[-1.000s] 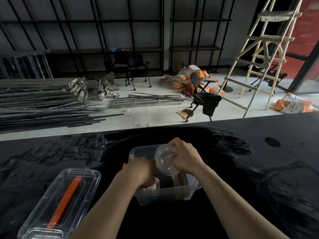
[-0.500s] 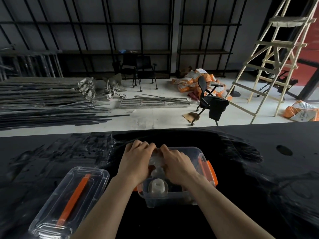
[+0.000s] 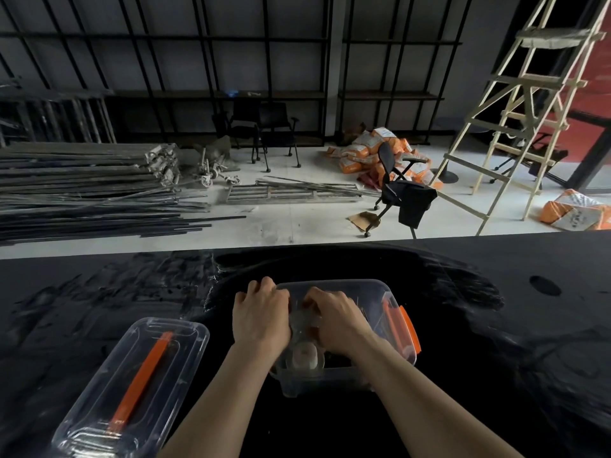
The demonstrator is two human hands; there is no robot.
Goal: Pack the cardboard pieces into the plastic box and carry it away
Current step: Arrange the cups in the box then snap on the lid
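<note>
Black tabletop (image 3: 496, 342) under me, workshop floor beyond. At six o'clock the clear plastic box (image 3: 350, 375) sits open, orange latch (image 3: 408, 328) at its three o'clock. My left hand (image 3: 259, 317) and right hand (image 3: 337, 317) press down inside, fingers curled onto clear packaging, probably making room. Brown cardboard pieces (image 3: 337, 360) barely show beneath. Lid (image 3: 132, 388) waits at eight o'clock.

Black counter (image 3: 496, 325) in the foreground, smeared with streaks. Beyond it, pale concrete floor (image 3: 297, 223). Long metal bars (image 3: 82, 193) stacked at left. Black office chair (image 3: 396, 190) tipped near centre, cloth draped over its seat. Orange and white sacks (image 3: 363, 150) heaped behind. Wooden ladder (image 3: 515, 117) standing at right. Dark shelving (image 3: 231, 61) along the back wall.
</note>
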